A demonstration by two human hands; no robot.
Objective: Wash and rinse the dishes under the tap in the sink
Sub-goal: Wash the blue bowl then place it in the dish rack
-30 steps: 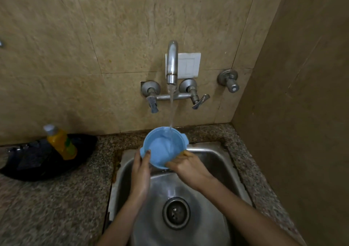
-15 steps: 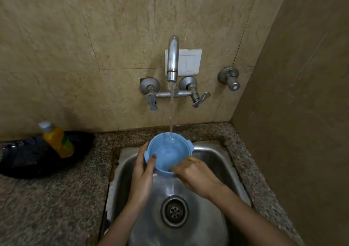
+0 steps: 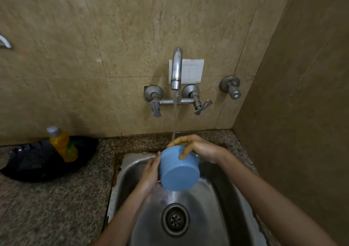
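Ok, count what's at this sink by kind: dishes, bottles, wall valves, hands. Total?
Dishes: 1, the blue bowl
Bottles: 1, the yellow bottle
Wall valves: 3, the left handle, right lever, separate valve further right
Hands: 2, left hand and right hand
Total: 7

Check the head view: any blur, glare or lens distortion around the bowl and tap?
Head view: dim, warm light; the blue bowl and tap read clearly, slightly soft; mild sheen on the sink, no blinding glare; the counter at lower left is smeared; wide-angle lens bends the tile lines near the edges.
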